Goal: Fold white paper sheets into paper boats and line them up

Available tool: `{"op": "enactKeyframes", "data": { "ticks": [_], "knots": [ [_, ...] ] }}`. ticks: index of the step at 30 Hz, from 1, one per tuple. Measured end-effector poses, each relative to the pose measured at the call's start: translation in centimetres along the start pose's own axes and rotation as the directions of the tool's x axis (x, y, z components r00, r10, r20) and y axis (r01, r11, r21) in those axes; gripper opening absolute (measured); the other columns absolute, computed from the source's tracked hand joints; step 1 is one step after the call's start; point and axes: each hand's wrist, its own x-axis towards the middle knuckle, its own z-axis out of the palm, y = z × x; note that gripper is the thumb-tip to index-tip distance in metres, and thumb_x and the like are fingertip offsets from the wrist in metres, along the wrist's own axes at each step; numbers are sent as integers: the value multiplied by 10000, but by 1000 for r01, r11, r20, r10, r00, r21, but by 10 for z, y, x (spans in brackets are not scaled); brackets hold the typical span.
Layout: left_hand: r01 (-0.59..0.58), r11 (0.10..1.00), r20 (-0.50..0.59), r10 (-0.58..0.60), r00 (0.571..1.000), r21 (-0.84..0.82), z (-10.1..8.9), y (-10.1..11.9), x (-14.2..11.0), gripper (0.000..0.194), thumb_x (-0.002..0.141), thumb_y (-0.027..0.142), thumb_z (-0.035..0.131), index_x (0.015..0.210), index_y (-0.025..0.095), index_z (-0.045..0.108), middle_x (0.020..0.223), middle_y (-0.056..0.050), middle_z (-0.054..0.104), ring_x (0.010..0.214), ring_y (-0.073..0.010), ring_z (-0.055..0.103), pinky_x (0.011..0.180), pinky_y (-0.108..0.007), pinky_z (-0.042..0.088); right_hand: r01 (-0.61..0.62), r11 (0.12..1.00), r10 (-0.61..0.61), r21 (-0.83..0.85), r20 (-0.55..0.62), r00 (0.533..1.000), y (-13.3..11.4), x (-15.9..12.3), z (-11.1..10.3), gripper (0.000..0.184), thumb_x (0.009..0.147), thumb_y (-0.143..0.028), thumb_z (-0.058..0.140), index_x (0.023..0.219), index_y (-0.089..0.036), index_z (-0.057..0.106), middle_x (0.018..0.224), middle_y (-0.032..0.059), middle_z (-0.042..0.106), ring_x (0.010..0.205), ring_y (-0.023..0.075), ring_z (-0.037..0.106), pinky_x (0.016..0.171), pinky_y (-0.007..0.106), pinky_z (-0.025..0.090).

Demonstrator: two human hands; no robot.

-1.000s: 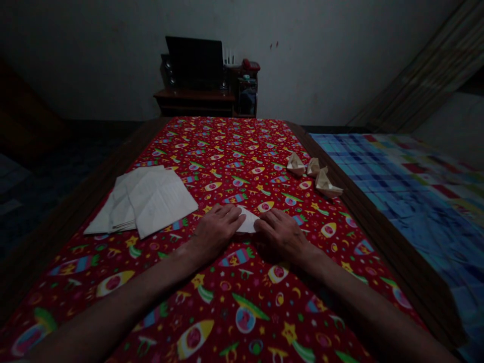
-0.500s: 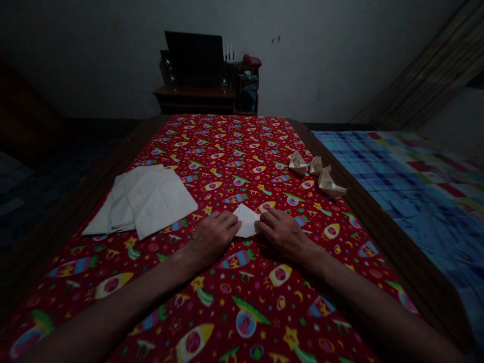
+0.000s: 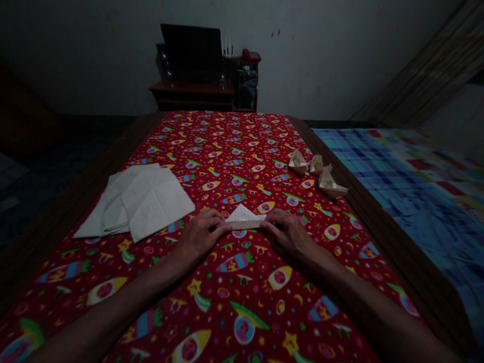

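A small folded sheet of white paper (image 3: 242,214) lies on the red patterned cloth in front of me. It has a triangular top and a flat strip along its lower edge. My left hand (image 3: 203,231) pinches the strip's left end between thumb and fingers. At the right end, my right hand (image 3: 286,229) grips it the same way. Off to the left is a loose stack of white paper sheets (image 3: 159,204). Three folded paper boats sit at the right, the nearest paper boat (image 3: 331,183) close to the table's edge.
The red cloth (image 3: 234,272) covers a table with dark wooden edges (image 3: 363,222). Beyond its far end stand a monitor (image 3: 192,53) and a red telephone (image 3: 251,55) on a desk. A blue checked cloth (image 3: 401,212) spreads out lower on the right.
Both hands have moved apart along the paper. A flat strip now shows across its lower edge, where a plain folded shape showed before. The camera view has shifted slightly.
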Motion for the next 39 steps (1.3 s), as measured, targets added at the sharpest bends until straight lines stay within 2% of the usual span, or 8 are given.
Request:
{"op": "enactKeyframes", "data": {
  "ticks": [6,12,15,22,30,34,37,39],
  "knots": [
    [84,996,-22,-83,996,43,-3,-5,3,258,798,361,600,622,180,656,861,-13,598,752,-133,553,674,-243,444,-76,973,62,-218,-74,995,-1,4,6,231,883,-323,503,753,-170,619,679,20,597,604,125,516,548,232,328],
    [191,981,61,-188,980,-33,-11,-12,3,223,755,361,629,631,182,676,899,-26,605,770,-141,554,671,-239,442,-100,956,90,-276,-50,995,-7,3,4,234,882,-318,505,726,-169,596,690,21,587,607,124,510,550,231,312],
    [159,987,76,-159,984,6,-13,-11,2,209,760,342,620,630,185,668,902,-34,606,802,-156,553,703,-264,451,-88,948,76,-307,-52,996,-8,4,4,245,890,-315,487,719,-169,584,691,25,578,617,130,505,563,237,312],
    [25,982,-23,-21,1000,189,-8,-7,2,254,838,306,510,650,165,606,854,-40,571,804,-169,538,739,-313,458,-88,920,74,-383,-49,996,-10,7,7,251,897,-305,464,707,-171,561,675,32,557,606,135,487,567,248,295],
    [-4,975,-39,14,999,221,-6,-16,3,123,771,270,615,720,166,573,855,-33,557,822,-181,542,733,-316,469,-85,900,72,-427,-45,996,-9,7,8,254,900,-318,457,709,-176,545,681,30,549,612,139,480,576,252,287],
    [-154,931,-35,175,984,331,-7,-4,0,321,803,182,583,1122,210,548,1207,-88,540,1098,-248,486,878,-425,439,-91,900,77,-427,-49,996,-10,8,8,244,896,-310,465,710,-176,548,681,32,552,614,141,481,576,250,288],
    [-397,843,200,346,917,363,0,5,-5,411,850,84,459,1231,232,506,1365,-63,475,1280,-248,369,1048,-505,291,-81,903,65,-423,-54,996,-10,8,8,252,897,-303,462,694,-177,540,671,28,548,593,132,462,566,249,281],
    [-471,812,300,380,875,345,8,8,-9,490,856,67,415,1332,183,405,1402,-75,441,1343,-226,299,1100,-484,236,-71,902,50,-426,-60,997,-11,8,9,261,899,-296,456,679,-175,531,662,25,544,582,128,448,562,248,275]
  ]
}}
